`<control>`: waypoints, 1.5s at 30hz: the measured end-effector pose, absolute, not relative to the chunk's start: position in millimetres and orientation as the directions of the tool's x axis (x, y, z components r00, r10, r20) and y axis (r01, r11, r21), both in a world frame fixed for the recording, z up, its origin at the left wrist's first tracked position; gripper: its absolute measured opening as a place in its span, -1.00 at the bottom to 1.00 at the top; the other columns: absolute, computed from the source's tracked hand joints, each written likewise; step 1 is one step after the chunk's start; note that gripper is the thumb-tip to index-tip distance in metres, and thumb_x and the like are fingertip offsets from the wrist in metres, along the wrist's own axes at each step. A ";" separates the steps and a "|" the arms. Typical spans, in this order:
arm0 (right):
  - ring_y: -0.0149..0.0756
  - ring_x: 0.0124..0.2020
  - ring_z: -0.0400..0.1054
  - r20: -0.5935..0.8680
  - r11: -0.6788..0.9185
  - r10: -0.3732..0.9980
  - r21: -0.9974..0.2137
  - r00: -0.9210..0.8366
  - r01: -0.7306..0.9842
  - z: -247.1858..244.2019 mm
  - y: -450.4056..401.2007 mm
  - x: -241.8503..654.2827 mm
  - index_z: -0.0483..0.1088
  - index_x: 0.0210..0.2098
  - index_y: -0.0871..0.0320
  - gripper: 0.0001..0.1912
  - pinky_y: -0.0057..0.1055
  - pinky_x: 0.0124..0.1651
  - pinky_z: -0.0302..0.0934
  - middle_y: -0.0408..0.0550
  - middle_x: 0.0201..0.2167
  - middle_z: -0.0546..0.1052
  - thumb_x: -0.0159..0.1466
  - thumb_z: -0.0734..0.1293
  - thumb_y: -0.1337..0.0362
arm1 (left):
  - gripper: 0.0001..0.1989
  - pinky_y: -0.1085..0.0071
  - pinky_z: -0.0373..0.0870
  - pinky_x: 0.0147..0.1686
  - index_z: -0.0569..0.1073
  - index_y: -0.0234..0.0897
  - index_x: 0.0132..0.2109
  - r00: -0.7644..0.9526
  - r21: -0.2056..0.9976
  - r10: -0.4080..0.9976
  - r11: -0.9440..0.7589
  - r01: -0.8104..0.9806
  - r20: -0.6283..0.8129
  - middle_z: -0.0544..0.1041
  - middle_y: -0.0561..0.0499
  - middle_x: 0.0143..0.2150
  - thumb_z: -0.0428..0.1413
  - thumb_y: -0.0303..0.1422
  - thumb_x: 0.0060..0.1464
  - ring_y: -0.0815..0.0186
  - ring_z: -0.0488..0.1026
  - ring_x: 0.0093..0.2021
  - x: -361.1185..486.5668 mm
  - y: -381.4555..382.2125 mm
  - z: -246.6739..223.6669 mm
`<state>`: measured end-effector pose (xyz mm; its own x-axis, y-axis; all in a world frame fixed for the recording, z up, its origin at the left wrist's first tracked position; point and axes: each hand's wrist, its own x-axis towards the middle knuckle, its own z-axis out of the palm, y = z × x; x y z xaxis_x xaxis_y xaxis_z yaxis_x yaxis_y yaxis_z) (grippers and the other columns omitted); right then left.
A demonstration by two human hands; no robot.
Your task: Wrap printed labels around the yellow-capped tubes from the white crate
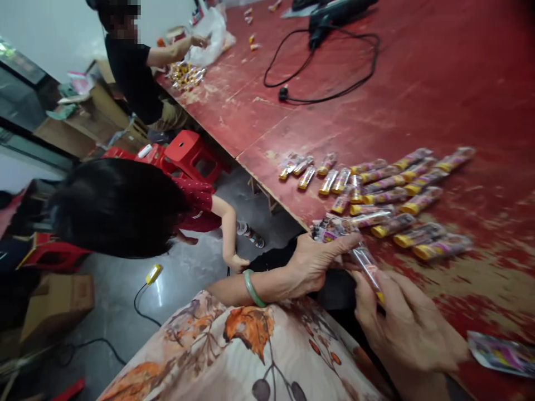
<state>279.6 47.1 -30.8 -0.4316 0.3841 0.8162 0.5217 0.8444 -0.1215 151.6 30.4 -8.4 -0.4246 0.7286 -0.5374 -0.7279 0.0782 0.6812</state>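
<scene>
My left hand (309, 262), a green bangle on its wrist, is closed on a bunch of printed plastic wrappers (328, 229) at the table's edge. Its thumb lies over them, near the upper end of a clear-wrapped tube (365, 263) with a yellow end. My right hand (409, 317) pinches the lower part of that tube between thumb and fingers. Just beyond both hands, several similar wrapped tubes with yellow ends (384, 195) lie in loose rows on the red table (418, 111). How far the tube sits inside its wrapper cannot be made out.
A flat printed packet (501, 353) lies right of my right hand. A corded black tool (334, 22) rests farther back. A child (196, 206) stands at my left; another person (134, 67) handles a plastic bag (211, 36) by a small pile (186, 75). Red stools (190, 150) stand beside the table.
</scene>
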 end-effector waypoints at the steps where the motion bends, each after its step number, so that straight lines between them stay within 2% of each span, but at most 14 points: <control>1: -0.25 -0.46 0.46 0.821 0.854 0.355 -0.090 -0.447 0.512 -32.1 44.8 277.4 0.33 0.08 0.30 -0.37 -0.43 -0.44 0.26 0.10 -0.29 0.58 0.04 0.53 0.36 | -0.53 0.35 0.46 -0.43 0.54 -0.36 -0.29 -0.434 0.686 0.732 0.064 -0.725 -0.526 0.52 -0.03 -0.36 0.41 -0.19 -0.39 0.36 0.43 -0.47 151.1 26.1 -8.9; 5: -0.23 -0.43 0.46 0.814 0.871 0.308 -0.033 -0.493 0.489 -36.3 36.1 266.0 0.29 0.13 0.34 -0.32 -0.45 -0.50 0.25 0.16 -0.26 0.57 0.05 0.52 0.36 | -0.54 0.41 0.39 -0.41 0.54 -0.39 -0.35 -0.467 0.679 0.712 0.017 -0.734 -0.523 0.52 -0.01 -0.40 0.43 -0.21 -0.44 0.40 0.40 -0.48 143.6 12.3 -9.9; 7: -0.18 -0.38 0.47 0.795 0.887 0.325 -0.068 -0.513 0.456 -34.2 32.7 258.7 0.26 0.15 0.36 -0.34 -0.41 -0.45 0.28 0.18 -0.25 0.55 0.09 0.49 0.36 | -0.53 0.41 0.39 -0.40 0.53 -0.39 -0.36 -0.464 0.667 0.714 0.007 -0.745 -0.525 0.51 0.01 -0.42 0.43 -0.21 -0.46 0.40 0.40 -0.49 136.5 6.2 -8.2; 10: -0.09 -0.14 0.45 0.703 0.902 0.432 -0.334 -0.566 0.273 -26.4 28.7 249.2 0.20 0.21 0.29 -0.44 -0.29 -0.19 0.38 0.20 -0.13 0.50 0.23 0.34 0.42 | -0.56 0.39 0.41 -0.39 0.53 -0.37 -0.33 -0.478 0.681 0.718 -0.007 -0.732 -0.506 0.52 0.02 -0.41 0.42 -0.24 -0.40 0.39 0.42 -0.47 122.9 -3.7 -5.4; 12: -0.11 -0.01 0.39 0.631 0.848 0.486 -0.507 -0.605 0.153 -21.8 25.6 245.2 0.19 0.21 0.19 -0.50 -0.22 -0.04 0.36 0.18 -0.02 0.43 0.28 0.24 0.46 | -0.61 0.41 0.42 -0.38 0.53 -0.36 -0.31 -0.469 0.694 0.733 0.005 -0.720 -0.493 0.53 0.02 -0.39 0.41 -0.27 -0.34 0.39 0.43 -0.45 113.5 -9.9 -6.2; 14: -0.15 -0.01 0.38 0.616 0.811 0.521 -0.574 -0.591 0.117 -20.7 21.3 242.7 0.21 0.19 0.13 -0.51 -0.22 -0.03 0.37 0.13 -0.02 0.42 0.27 0.24 0.48 | -0.64 0.41 0.43 -0.37 0.53 -0.36 -0.30 -0.427 0.694 0.763 0.038 -0.719 -0.484 0.54 0.01 -0.38 0.39 -0.29 -0.29 0.38 0.45 -0.44 106.3 -14.6 -9.1; 19: -0.24 -0.14 0.40 0.660 0.787 0.608 -0.575 -0.442 0.224 -28.5 11.9 241.9 0.29 0.05 0.15 -0.56 -0.34 -0.17 0.39 0.04 -0.15 0.46 0.18 0.36 0.48 | -0.65 0.43 0.42 -0.36 0.55 -0.38 -0.33 -0.329 0.700 0.807 0.138 -0.701 -0.489 0.56 -0.01 -0.41 0.41 -0.34 -0.33 0.37 0.46 -0.44 104.5 -21.1 -11.8; 24: -0.43 -0.46 0.32 0.608 0.687 0.726 -0.664 -0.323 0.295 -32.2 16.2 244.6 0.30 0.01 0.11 -0.59 -0.42 -0.38 0.35 0.01 -0.12 0.42 0.18 0.36 0.44 | -0.63 0.44 0.41 -0.33 0.56 -0.38 -0.32 -0.204 0.685 0.853 0.219 -0.695 -0.480 0.57 -0.01 -0.41 0.42 -0.34 -0.36 0.37 0.46 -0.42 108.6 -21.7 -10.7; 26: -0.41 -0.43 0.34 0.608 0.689 0.724 -0.664 -0.325 0.292 -33.1 19.3 244.3 0.29 0.05 0.10 -0.56 -0.39 -0.36 0.36 0.03 -0.09 0.42 0.18 0.35 0.44 | -0.63 0.45 0.41 -0.32 0.57 -0.37 -0.30 -0.190 0.690 0.863 0.223 -0.689 -0.469 0.57 0.01 -0.40 0.42 -0.36 -0.36 0.39 0.46 -0.42 108.1 -20.3 -12.7; 30: -0.25 -0.24 0.41 0.599 0.676 0.734 -0.688 -0.320 0.265 -38.5 24.0 242.9 0.31 0.07 0.10 -0.54 -0.33 -0.28 0.38 0.04 -0.10 0.45 0.18 0.32 0.46 | -0.66 0.44 0.41 -0.29 0.58 -0.35 -0.30 -0.147 0.711 0.869 0.277 -0.647 -0.472 0.58 0.02 -0.39 0.41 -0.38 -0.32 0.39 0.46 -0.40 105.1 -15.8 -16.9; 36: -0.23 -0.16 0.40 0.575 0.666 0.741 -0.696 -0.348 0.268 -45.0 33.2 245.7 0.29 0.08 0.11 -0.53 -0.32 -0.21 0.38 0.02 -0.13 0.47 0.19 0.31 0.48 | -0.67 0.48 0.41 -0.33 0.58 -0.33 -0.29 -0.093 0.716 0.864 0.346 -0.607 -0.495 0.57 0.05 -0.39 0.40 -0.40 -0.31 0.42 0.45 -0.42 108.9 -3.1 -21.1; 41: -0.29 -0.31 0.39 0.524 0.645 0.751 -0.711 -0.401 0.279 -35.3 47.3 254.3 0.34 0.02 0.13 -0.57 -0.33 -0.27 0.35 0.02 -0.16 0.47 0.16 0.40 0.40 | -0.65 0.41 0.46 -0.40 0.56 -0.37 -0.33 -0.194 0.737 0.840 0.305 -0.604 -0.507 0.57 0.00 -0.44 0.40 -0.29 -0.31 0.35 0.49 -0.48 92.6 12.8 -21.4; 43: -0.30 -0.34 0.38 0.492 0.615 0.765 -0.748 -0.415 0.248 -39.5 55.7 246.0 0.39 -0.06 0.12 -0.67 -0.34 -0.28 0.32 -0.01 -0.20 0.47 0.17 0.40 0.38 | -0.63 0.36 0.49 -0.44 0.54 -0.38 -0.36 -0.309 0.772 0.815 0.241 -0.587 -0.490 0.57 -0.03 -0.46 0.39 -0.24 -0.32 0.28 0.52 -0.49 67.0 11.5 -19.0; 45: -0.30 -0.30 0.38 0.448 0.594 0.715 -0.794 -0.537 0.128 -54.7 60.9 222.0 0.43 -0.14 0.12 -0.80 -0.36 -0.26 0.29 -0.02 -0.24 0.47 0.22 0.35 0.38 | -0.63 0.38 0.50 -0.46 0.52 -0.39 -0.38 -0.471 0.826 0.759 0.153 -0.543 -0.450 0.58 -0.04 -0.46 0.39 -0.24 -0.33 0.27 0.53 -0.48 36.1 1.7 -14.6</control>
